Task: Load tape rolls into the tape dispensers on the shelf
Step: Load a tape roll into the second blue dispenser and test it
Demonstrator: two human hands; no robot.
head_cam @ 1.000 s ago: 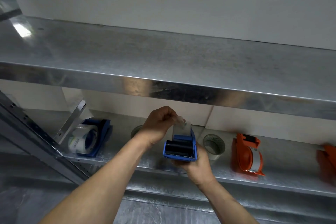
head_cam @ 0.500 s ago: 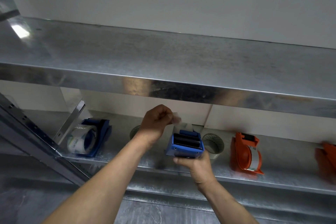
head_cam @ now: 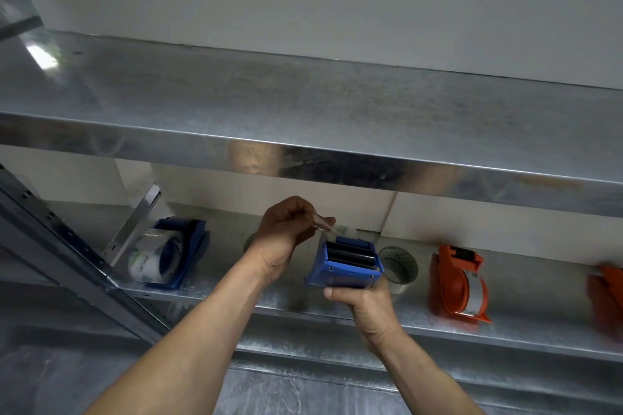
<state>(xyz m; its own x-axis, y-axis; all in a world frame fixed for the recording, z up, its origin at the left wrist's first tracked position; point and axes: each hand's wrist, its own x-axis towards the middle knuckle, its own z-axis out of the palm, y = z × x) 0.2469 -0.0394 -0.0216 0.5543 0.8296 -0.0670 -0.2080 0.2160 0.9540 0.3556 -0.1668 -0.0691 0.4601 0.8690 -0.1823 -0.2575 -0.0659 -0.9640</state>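
Observation:
My right hand (head_cam: 365,305) grips a blue tape dispenser (head_cam: 345,266) from below, held in front of the lower shelf (head_cam: 505,330) with its serrated blade facing me. My left hand (head_cam: 286,236) pinches the free end of clear tape (head_cam: 328,227) just above the dispenser's top. A clear tape roll (head_cam: 399,268) lies on the shelf right behind the dispenser. Another roll (head_cam: 249,242) is mostly hidden behind my left wrist. A second blue dispenser (head_cam: 168,256), loaded with a roll, lies on the shelf at the left.
An orange dispenser (head_cam: 458,283) with tape stands on the shelf to the right, another orange one (head_cam: 606,300) at the frame's right edge. The upper metal shelf (head_cam: 303,111) overhangs the work area. A slanted metal upright (head_cam: 67,253) crosses the left side.
The blue dispenser has tilted so its blade faces me and shifted slightly right. My left hand has drawn the tape end up and over the dispenser's top.

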